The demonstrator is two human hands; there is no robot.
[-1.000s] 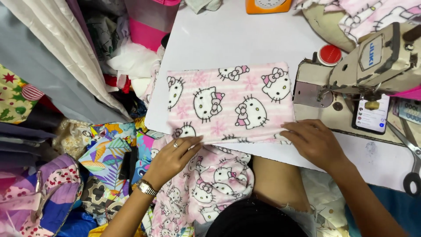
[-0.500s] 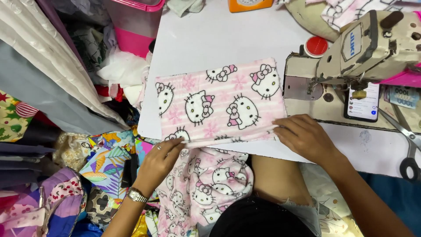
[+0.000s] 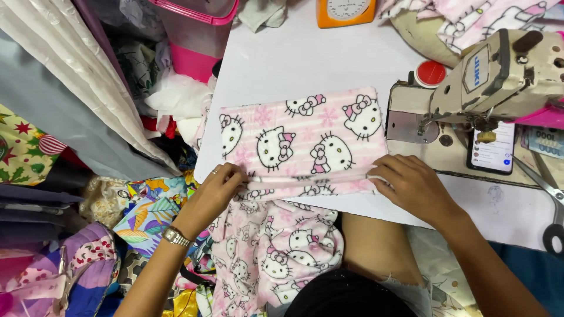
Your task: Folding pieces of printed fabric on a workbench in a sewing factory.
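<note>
A pink fleece cloth (image 3: 305,141) printed with white cartoon cats lies flat on the white table (image 3: 305,58), its lower part hanging over the near edge onto my lap. My left hand (image 3: 220,188), a watch on its wrist, pinches the folded near edge of the cloth at the left end. At the right end of the same fold my right hand (image 3: 411,185) presses and grips it. The fold runs as a narrow band between both hands.
A beige sewing machine (image 3: 499,70) stands at the right with a phone (image 3: 493,149) on its base and scissors (image 3: 549,194) beside it. An orange scale (image 3: 346,9) and a pink bin (image 3: 197,35) sit at the back. Piles of colourful fabric (image 3: 64,176) fill the left side.
My hands have folded the cloth's near edge upward into a narrow band and moved slightly apart along it. The view has tilted down a little.
</note>
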